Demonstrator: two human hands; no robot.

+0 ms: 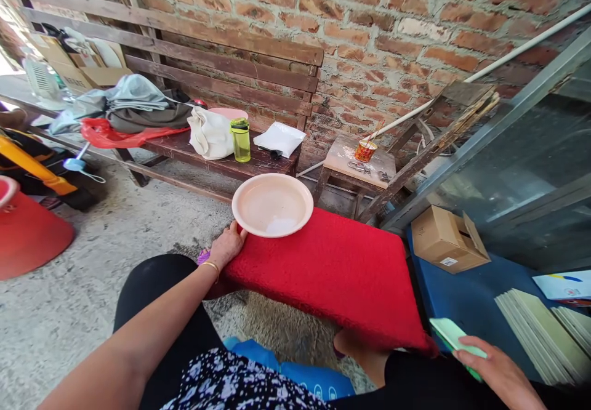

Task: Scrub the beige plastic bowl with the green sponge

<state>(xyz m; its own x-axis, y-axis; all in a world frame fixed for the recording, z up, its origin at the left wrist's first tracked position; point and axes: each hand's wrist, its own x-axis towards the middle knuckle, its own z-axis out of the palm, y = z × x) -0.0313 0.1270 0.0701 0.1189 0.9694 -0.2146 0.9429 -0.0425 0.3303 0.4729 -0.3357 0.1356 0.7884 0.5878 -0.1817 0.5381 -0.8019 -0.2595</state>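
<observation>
A pale pink plastic basin (272, 205) with some water in it stands at the far left end of a table covered in red cloth (332, 268). My left hand (228, 245) is at the near left side of the basin, its fingers closed at the rim; their undersides are hidden. Low on the right, my right hand (494, 364) grips a mint-green brush (457, 339), held off the table near its right corner. The underside of the brush is mostly out of sight.
Behind the table, a wooden bench (184, 148) carries a green bottle (241, 140) and bags. A stool (355, 164) holds a patterned cup (365, 149). To the right are a cardboard box (447, 237) and stacked pale boards (540, 333). A red bucket (32, 237) stands left.
</observation>
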